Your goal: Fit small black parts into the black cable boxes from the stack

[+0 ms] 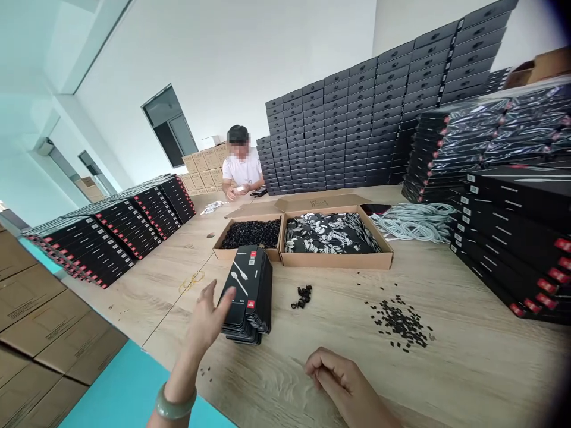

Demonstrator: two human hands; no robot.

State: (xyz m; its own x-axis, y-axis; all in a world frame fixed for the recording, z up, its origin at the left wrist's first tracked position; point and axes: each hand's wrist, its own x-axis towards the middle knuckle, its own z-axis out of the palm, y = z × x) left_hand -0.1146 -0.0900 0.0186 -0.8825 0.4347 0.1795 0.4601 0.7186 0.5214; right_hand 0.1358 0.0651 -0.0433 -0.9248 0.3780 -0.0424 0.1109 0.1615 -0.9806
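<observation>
A stack of flat black card packages (255, 291), the top one printed with white cables, stands on a pale wood-grain table (294, 348). Its edges are uneven — a bump from the thumb could probably make some slide. It lies just right of the left hand (206, 318), whose fingers spread wide, apparently empty; the thumb overlaps it, contact unclear. The right hand (341, 380) curls its fingers in — whether around anything cannot be told. Beyond sits a wide brown cardboard box (334, 260).

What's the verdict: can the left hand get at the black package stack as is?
Probably yes: the open left hand is close beside the black package stack, with nothing visible between them.
</observation>
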